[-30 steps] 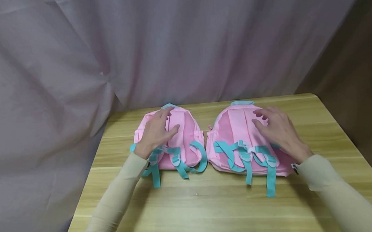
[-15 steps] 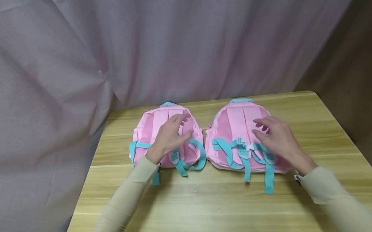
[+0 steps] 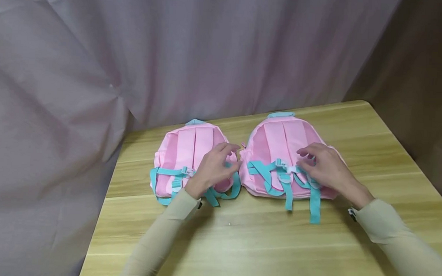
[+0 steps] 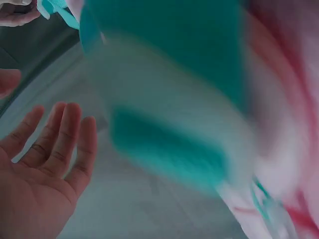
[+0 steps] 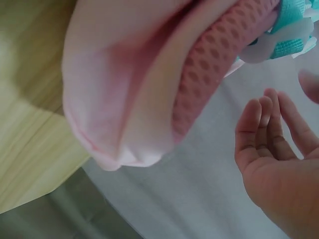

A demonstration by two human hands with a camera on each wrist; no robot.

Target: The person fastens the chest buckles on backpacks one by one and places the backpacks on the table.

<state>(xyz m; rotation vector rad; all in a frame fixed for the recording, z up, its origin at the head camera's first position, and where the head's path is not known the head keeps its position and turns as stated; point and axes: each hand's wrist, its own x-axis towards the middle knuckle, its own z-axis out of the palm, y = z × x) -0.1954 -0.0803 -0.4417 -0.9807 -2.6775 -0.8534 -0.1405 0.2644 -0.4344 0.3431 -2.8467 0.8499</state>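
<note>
Two small pink backpacks lie side by side in the head view, their strap sides facing up. Over the lower right part of the left backpack point(image 3: 185, 146) hovers my left hand point(image 3: 216, 166), fingers spread and slightly bent, holding nothing. My right hand point(image 3: 325, 167) is above the lower right of the right backpack point(image 3: 276, 136), loosely bent and also holding nothing. Teal straps point(image 3: 262, 172) and a white buckle point(image 3: 290, 169) cross the right backpack. A blurred teal strap point(image 4: 169, 154) fills much of the left wrist view. Pink mesh point(image 5: 209, 64) shows in the right wrist view.
Both backpacks rest on a wood-grain table point(image 3: 246, 246) toward its far edge. Behind it hangs a grey-purple curtain point(image 3: 210, 51), which also falls along the left side. Loose teal strap ends point(image 3: 315, 210) trail onto the tabletop.
My left hand has moved right and down, from the left backpack's upper middle to its lower right. My right hand has shifted slightly down. Both backpacks appear a little higher and further left.
</note>
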